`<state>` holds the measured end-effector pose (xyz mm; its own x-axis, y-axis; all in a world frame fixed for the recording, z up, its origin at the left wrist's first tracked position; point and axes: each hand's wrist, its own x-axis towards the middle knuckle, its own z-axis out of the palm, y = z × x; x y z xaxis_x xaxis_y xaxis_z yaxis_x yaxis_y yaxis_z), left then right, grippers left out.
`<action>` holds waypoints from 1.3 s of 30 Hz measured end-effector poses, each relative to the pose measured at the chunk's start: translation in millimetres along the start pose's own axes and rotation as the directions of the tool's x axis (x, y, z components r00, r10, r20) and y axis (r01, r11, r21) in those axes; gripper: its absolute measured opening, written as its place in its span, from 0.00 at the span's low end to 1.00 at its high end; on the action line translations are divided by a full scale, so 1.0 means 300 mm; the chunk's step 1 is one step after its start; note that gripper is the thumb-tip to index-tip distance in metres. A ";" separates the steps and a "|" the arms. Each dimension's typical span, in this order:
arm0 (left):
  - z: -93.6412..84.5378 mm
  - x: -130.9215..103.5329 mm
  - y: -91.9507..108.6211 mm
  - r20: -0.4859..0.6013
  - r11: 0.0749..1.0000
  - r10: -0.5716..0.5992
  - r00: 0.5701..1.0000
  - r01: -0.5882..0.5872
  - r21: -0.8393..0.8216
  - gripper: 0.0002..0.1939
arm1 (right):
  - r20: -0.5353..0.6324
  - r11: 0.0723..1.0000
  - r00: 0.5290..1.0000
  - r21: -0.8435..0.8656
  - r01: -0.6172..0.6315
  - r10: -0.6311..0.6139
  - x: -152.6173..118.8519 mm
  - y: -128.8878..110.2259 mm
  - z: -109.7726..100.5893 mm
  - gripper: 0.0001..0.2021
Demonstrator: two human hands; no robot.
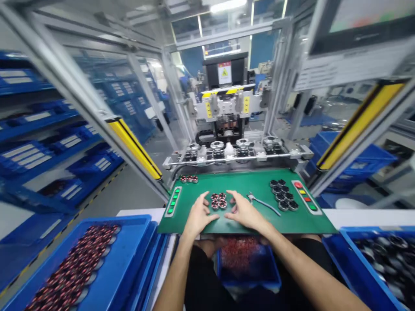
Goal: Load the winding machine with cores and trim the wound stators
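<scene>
Several small round red-and-silver parts [218,201] stand grouped on the green mat [201,183] between my two hands. My left hand [200,214] is at the group's left side, fingers apart and curved, holding nothing. On the right side my right hand [241,210] has its thumb and fingers spread, with nothing between them. Pliers with blue-grey handles [264,204] lie just right of my right hand. Several black round parts [283,195] sit in rows farther right. A short row of red-and-silver parts [189,179] is at the mat's back left.
A machine fixture with metal holders [243,144] spans the back. Button panels [174,202] flank the mat. A blue tray of red parts [129,255] is at left, a blue bin of black parts [350,246] at right, and another blue bin [248,283] below the mat's front edge.
</scene>
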<state>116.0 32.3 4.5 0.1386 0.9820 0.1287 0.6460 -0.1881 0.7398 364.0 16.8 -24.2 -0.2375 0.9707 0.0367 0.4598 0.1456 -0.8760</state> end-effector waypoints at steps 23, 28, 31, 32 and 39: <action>1.539 -0.181 1.021 0.707 0.653 0.629 0.323 -0.713 -0.255 0.46 | -0.873 0.434 0.244 -0.042 -0.900 0.423 -1.823 0.701 -0.362 0.43; 1.880 -0.123 1.194 0.734 0.424 0.658 0.169 -0.888 -0.176 0.31 | -0.891 0.411 0.242 -0.070 -0.909 0.383 -1.776 0.740 -0.351 0.48; 1.989 -0.098 1.234 0.756 0.272 0.653 0.052 -0.947 -0.170 0.31 | -0.900 0.408 0.227 -0.062 -0.911 0.371 -1.767 0.734 -0.353 0.43; 2.014 -0.088 1.240 0.763 0.226 0.646 0.015 -0.959 -0.172 0.32 | -0.903 0.407 0.221 -0.057 -0.912 0.368 -1.764 0.730 -0.354 0.43; 2.109 -0.022 1.268 0.789 -0.009 0.591 -0.165 -0.980 -0.198 0.32 | -0.905 0.410 0.177 -0.003 -0.912 0.388 -1.731 0.707 -0.362 0.39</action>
<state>835.8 -58.1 -132.7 0.9515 -0.2890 -0.1051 -0.2908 -0.9568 -0.0020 677.9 -435.5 -176.7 0.9102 0.4014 0.1019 0.4076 -0.8251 -0.3912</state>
